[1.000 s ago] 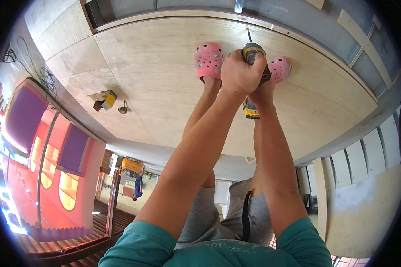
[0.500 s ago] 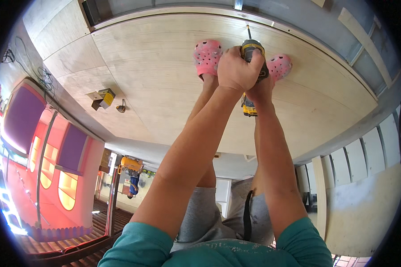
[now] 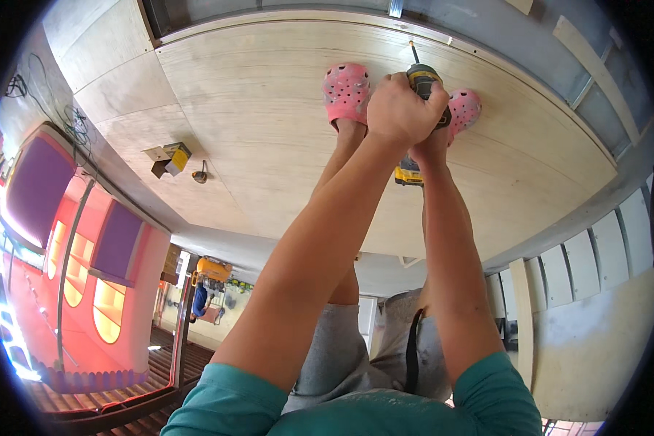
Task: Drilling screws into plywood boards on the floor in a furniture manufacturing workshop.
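A black and yellow cordless drill (image 3: 423, 75) points away from me, its long bit (image 3: 414, 52) near the far edge of the plywood panel (image 3: 254, 87). My left hand (image 3: 400, 112) is closed over the drill's body from the left. Lower down, my right hand (image 3: 430, 147) wraps the handle, its fingers partly hidden behind my left hand. The yellow battery (image 3: 408, 173) shows beneath. Whether the bit's tip touches the wood or a screw is too small to tell. My feet, in pink clogs (image 3: 346, 93), stand on the panel on either side of the drill.
On the panel at left lie an opened yellow and black box (image 3: 174, 158) and a tape measure (image 3: 200, 172). A wooden strip (image 3: 327, 16) borders the far edge, with metal framing beyond. Cables (image 3: 73, 127) run at far left. Another person (image 3: 200, 299) is in the background.
The drill and both hands appear slightly farther right, along with a small shift of the whole view. My grip looks the same. The person in the background has changed posture.
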{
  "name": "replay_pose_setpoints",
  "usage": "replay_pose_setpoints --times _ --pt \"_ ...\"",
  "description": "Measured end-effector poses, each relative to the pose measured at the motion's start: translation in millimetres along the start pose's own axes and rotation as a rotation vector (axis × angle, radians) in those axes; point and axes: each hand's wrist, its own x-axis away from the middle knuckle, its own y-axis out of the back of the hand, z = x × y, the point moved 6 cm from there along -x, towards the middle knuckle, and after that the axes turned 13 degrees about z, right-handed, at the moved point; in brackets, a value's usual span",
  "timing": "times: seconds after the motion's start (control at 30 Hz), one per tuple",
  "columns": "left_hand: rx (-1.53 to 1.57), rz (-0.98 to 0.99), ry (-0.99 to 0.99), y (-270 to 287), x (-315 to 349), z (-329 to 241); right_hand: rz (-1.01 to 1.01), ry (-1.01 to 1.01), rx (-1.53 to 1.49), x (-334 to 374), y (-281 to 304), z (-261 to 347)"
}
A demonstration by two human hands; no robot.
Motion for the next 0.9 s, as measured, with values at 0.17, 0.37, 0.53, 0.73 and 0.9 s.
replay_pose_setpoints --times 0.17,0.37,0.53,0.73,0.9 --pt "0.667 0.214 0.215 -5.0 4.6 19.0 0.009 -0.315 -0.697 10.2 15.5 -8.0" --pt "1.200 0.605 0.276 25.4 84.1 34.7 -0.108 -0.358 -0.870 43.8 72.6 17.1" --pt "1.431 0.927 0.226 66.9 148.0 -30.2 -0.195 -0.605 -1.059 114.7 112.5 16.6" --pt "1.434 0.914 -0.133 133.8 166.6 -50.4 -0.180 -0.529 -0.976 141.7 128.4 101.4" --pt "1.349 0.678 -0.112 185.9 176.3 -33.8 -0.015 -0.395 -0.855 176.1 103.5 154.0"
